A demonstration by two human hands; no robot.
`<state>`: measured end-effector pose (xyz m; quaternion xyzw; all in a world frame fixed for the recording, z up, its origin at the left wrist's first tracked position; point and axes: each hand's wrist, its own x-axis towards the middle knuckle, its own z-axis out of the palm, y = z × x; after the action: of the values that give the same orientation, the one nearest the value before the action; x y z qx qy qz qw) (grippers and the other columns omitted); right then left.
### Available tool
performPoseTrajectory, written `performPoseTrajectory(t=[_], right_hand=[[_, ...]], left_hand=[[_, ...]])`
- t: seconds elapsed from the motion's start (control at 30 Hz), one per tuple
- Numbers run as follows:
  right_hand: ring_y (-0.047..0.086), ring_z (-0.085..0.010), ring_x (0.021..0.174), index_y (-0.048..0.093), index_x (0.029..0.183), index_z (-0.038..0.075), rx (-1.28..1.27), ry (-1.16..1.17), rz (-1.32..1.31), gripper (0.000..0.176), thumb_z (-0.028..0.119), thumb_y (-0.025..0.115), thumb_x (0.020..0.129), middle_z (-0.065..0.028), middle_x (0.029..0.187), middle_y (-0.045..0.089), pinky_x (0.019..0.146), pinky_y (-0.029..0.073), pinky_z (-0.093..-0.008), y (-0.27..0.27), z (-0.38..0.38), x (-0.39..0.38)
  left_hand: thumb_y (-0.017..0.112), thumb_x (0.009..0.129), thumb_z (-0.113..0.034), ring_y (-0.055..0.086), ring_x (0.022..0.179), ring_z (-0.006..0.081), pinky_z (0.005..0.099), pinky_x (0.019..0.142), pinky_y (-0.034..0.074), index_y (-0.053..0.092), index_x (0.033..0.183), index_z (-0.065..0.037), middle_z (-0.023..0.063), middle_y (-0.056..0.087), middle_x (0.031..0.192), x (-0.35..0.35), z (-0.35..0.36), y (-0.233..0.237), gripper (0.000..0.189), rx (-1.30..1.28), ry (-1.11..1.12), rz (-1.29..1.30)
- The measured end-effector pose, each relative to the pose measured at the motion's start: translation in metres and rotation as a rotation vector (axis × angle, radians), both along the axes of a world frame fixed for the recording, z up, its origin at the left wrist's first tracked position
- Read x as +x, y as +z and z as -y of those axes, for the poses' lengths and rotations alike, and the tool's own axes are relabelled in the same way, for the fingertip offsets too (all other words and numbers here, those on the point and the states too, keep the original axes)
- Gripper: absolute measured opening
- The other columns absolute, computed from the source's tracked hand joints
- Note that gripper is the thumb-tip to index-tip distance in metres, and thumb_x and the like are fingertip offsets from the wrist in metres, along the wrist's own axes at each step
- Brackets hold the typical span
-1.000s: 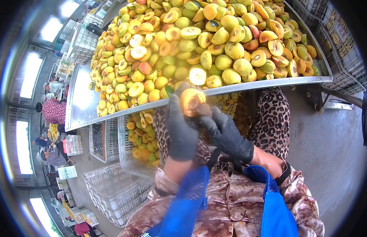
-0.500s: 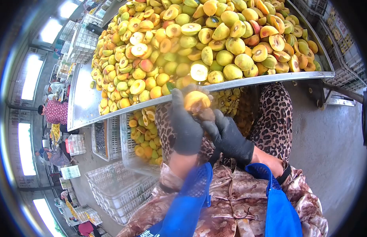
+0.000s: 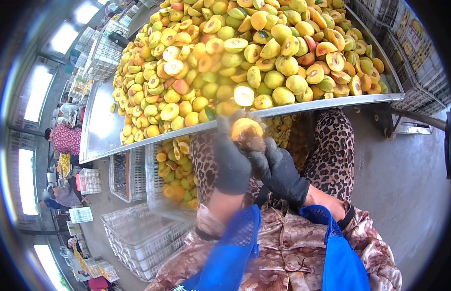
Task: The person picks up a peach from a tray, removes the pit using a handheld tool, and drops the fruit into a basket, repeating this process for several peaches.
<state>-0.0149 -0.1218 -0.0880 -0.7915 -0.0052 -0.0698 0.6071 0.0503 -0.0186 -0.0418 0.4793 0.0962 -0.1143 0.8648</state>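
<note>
In front of my lap, my left hand [image 3: 233,162], in a dark grey glove, is closed around a yellow-orange peach half [image 3: 246,129]. Smeared spots on the lens blur the fruit and my fingertips. Close beside it, my right hand [image 3: 283,173], gloved alike, is closed with its fingers at the lower edge of the fruit. Whatever it grips is hidden. Just beyond both hands runs the rim of a metal tray table [image 3: 303,105], heaped with halved yellow-green peaches [image 3: 186,72].
Below the tray on the left stands a white crate of fruit [image 3: 151,179], with stacked white crates [image 3: 138,237] nearer me. More cut fruit [image 3: 281,130] lies between my knees. Crates [image 3: 410,63] are stacked at the right. Other people [image 3: 65,139] work far left.
The view has shifted slightly. Both hands stay together at the peach half, and my right fingers sit a little closer up against it. The pile looks the same.
</note>
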Motion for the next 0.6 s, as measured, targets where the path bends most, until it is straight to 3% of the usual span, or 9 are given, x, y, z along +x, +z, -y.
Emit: performPoseTrajectory(t=[0.13, 0.33, 0.37, 0.43, 0.53, 0.6], right_hand=[[0.064, -0.0512, 0.075, 0.049, 0.101, 0.002, 0.004, 0.012, -0.056, 0.029, 0.026, 0.065, 0.1, -0.0285, 0.075, 0.064, 0.062, 0.049, -0.0572, 0.0, -0.001, -0.003], [0.065, -0.05, 0.079, 0.054, 0.099, 0.0, 0.097, 0.024, -0.066, 0.029, 0.028, 0.063, 0.102, -0.0293, 0.082, 0.066, 0.065, 0.05, -0.0525, -0.003, 0.004, -0.007], [0.066, -0.049, 0.081, 0.056, 0.1, -0.001, 0.134, 0.031, -0.057, 0.029, 0.028, 0.062, 0.103, -0.0297, 0.084, 0.066, 0.066, 0.051, -0.051, -0.003, 0.005, -0.007], [0.068, -0.0394, 0.082, 0.058, 0.105, -0.002, 0.212, 0.085, -0.115, 0.032, 0.03, 0.06, 0.104, -0.0261, 0.087, 0.067, 0.07, 0.052, -0.0457, -0.001, 0.009, -0.005], [0.065, -0.0231, 0.084, 0.061, 0.114, -0.002, 0.305, 0.18, -0.24, 0.038, 0.034, 0.059, 0.105, -0.0155, 0.091, 0.068, 0.074, 0.052, -0.0385, 0.003, 0.018, -0.006], [0.06, -0.0144, 0.084, 0.062, 0.119, -0.001, 0.398, 0.213, -0.328, 0.04, 0.036, 0.059, 0.105, -0.0072, 0.091, 0.066, 0.074, 0.05, -0.034, 0.014, 0.024, -0.008]], left_hand=[[0.043, 0.11, -0.048, 0.07, 0.095, 0.0302, 0.04, 0.085, 0.061, 0.059, 0.121, 0.001, 0.0193, 0.069, 0.107, 0.002, -0.006, -0.01, 0.052, -0.008, -0.032, 0.046], [0.044, 0.111, -0.044, 0.071, 0.089, 0.0294, 0.0416, 0.082, 0.062, 0.061, 0.115, 0.005, 0.0194, 0.071, 0.103, 0.007, 0.001, -0.012, 0.052, 0.091, 0.032, 0.052], [0.045, 0.11, -0.042, 0.07, 0.085, 0.0268, 0.0385, 0.077, 0.06, 0.064, 0.11, 0.004, 0.0175, 0.071, 0.098, 0.006, 0.003, -0.01, 0.05, 0.121, 0.046, 0.062], [0.046, 0.109, -0.04, 0.068, 0.076, 0.0214, 0.0322, 0.068, 0.057, 0.069, 0.1, 0.002, 0.0135, 0.071, 0.088, 0.005, 0.009, -0.005, 0.048, 0.175, 0.076, 0.091], [0.05, 0.108, -0.035, 0.068, 0.077, 0.0209, 0.0323, 0.068, 0.057, 0.069, 0.099, 0.003, 0.013, 0.072, 0.089, 0.001, 0.008, -0.005, 0.044, 0.381, 0.004, 0.32], [0.052, 0.106, -0.031, 0.069, 0.075, 0.0211, 0.032, 0.068, 0.057, 0.07, 0.097, 0.004, 0.0137, 0.072, 0.087, 0.002, 0.011, -0.003, 0.041, 0.274, 0.02, 0.306]])
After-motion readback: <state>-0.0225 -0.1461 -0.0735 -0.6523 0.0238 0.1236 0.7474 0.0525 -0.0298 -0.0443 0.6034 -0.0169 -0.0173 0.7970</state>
